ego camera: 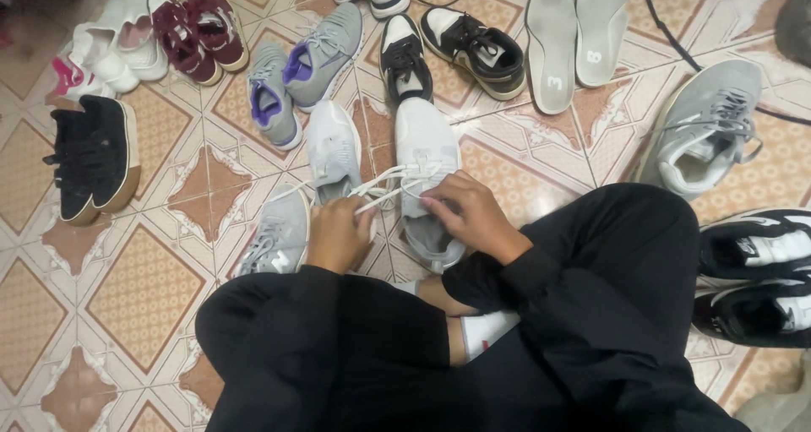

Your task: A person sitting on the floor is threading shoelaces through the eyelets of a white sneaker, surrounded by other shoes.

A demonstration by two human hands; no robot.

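Black-trousered crossed legs (pixel 541 331) are being seen nearest. Just beyond, on the tiled floor (pixel 144 297), the white sneaker (pixel 427 157) is being steadied: its laces (pixel 390 181) are being pinched by both the left hand (pixel 338 233) and right hand (pixel 469 212). It is judged light, soft, best gripped at the collar.

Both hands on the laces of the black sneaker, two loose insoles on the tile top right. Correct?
Not quite: the sneaker being laced is white, not black, as the head view shows. The left hand and right hand both hold its white laces, and the two loose insoles do lie on the tile at top right.
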